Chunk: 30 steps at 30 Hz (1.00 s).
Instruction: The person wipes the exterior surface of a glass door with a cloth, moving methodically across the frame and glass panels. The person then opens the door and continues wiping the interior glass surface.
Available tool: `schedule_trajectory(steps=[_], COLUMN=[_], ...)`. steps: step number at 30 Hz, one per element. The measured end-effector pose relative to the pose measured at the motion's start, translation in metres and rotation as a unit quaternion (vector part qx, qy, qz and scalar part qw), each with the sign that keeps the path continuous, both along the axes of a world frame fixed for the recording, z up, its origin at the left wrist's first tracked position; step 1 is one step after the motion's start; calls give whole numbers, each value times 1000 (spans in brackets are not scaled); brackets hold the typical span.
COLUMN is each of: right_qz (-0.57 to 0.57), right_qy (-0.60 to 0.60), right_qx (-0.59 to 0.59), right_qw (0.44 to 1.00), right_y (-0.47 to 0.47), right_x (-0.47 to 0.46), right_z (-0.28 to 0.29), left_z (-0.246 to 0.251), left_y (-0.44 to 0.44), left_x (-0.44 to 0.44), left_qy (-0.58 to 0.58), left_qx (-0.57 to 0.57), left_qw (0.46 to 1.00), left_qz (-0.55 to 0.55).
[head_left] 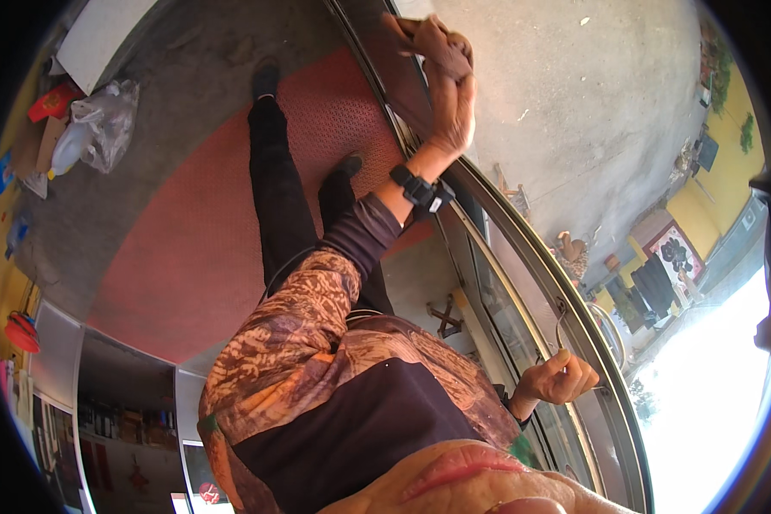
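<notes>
My left hand (451, 96) is raised at the top, beside the metal-framed glass door (520, 238). Its fingers are bent together, and brownish shapes show around them. Whether these are a held thing or a reflection, I cannot tell. A dark device is strapped to that wrist. On the right, my right hand (562, 378) is closed around a thin curved metal handle (560, 327) that is attached to the door's frame. Part of the handle is hidden by the fingers.
My feet are on and beside a red patterned mat (199, 238) on grey floor. Plastic bags (112, 125) and a bottle stand at the upper left. Below are glass-fronted cabinets (128, 385). Concrete ground (572, 122) lies beyond the door, where a person (572, 254) is partly visible.
</notes>
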State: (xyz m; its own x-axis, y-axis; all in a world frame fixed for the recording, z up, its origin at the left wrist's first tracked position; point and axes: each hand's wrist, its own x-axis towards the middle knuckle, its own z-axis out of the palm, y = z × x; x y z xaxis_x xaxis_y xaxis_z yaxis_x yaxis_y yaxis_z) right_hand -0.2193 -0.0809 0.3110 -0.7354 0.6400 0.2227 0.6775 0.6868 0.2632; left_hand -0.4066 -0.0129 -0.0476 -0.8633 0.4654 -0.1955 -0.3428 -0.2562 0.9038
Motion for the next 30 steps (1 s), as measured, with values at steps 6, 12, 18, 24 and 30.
schedule_trajectory(steps=[6, 12, 18, 24, 30], right_qz=[-6, 2, 2, -2, -13], right_qy=[-17, 2, 15, 14, 1], right_qx=[11, 20, 17, 25, 25], right_qw=[1000, 1000, 1000, 1000, 1000], right_y=[1, 0, 1, -1, -1], right_x=[-2, 6, 5, 2, 6], right_z=[0, -3, -3, -3, -1], left_z=[-23, -79, -41, 85, 84], left_y=[5, 51, 43, -5, -27], left_x=[-18, -177, -108, 86, 153], left_qy=[177, 134, 167, -247, -173], left_qx=[49, 82, -11, 239, 113], left_qw=[979, 975, 978, 938, 978], left_qz=[86, 156, 123, 50, 27])
